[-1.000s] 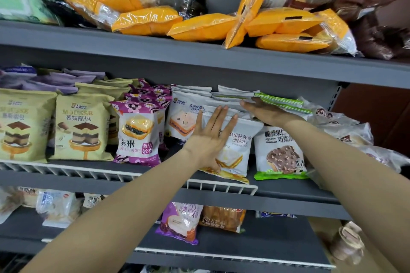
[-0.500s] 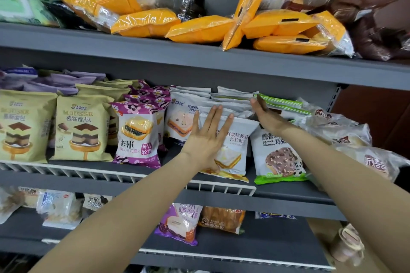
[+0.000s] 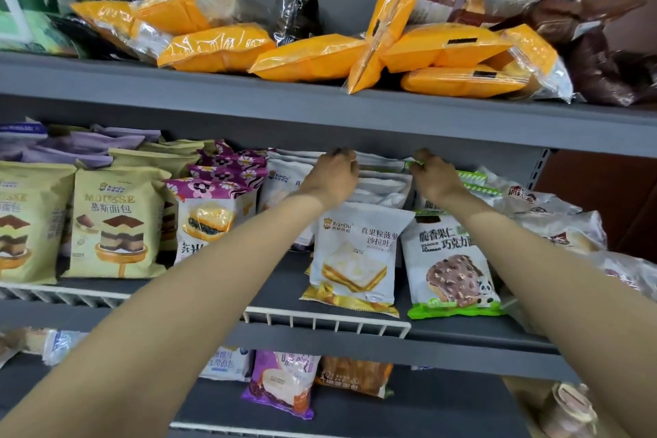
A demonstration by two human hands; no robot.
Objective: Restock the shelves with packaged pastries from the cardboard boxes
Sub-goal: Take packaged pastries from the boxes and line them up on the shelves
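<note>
- Head view: white wire rail (image 3: 327, 322) nearest, edging the middle shelf (image 3: 462, 341).
- Behind it, white sandwich-toast packet (image 3: 359, 256) upright, long axis vertical, printed face outward.
- Farther back, left hand (image 3: 332, 178) curled over the stacked white packets (image 3: 384, 185).
- Right hand (image 3: 432, 176) pinching green-edged packets (image 3: 473, 181).

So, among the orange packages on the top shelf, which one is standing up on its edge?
The orange package in the middle of the top shelf. It leans upright, while the other orange packages lie flat.

Glossy plastic pastry packets (image 3: 355, 256), matt shelf (image 3: 320, 110)
</note>
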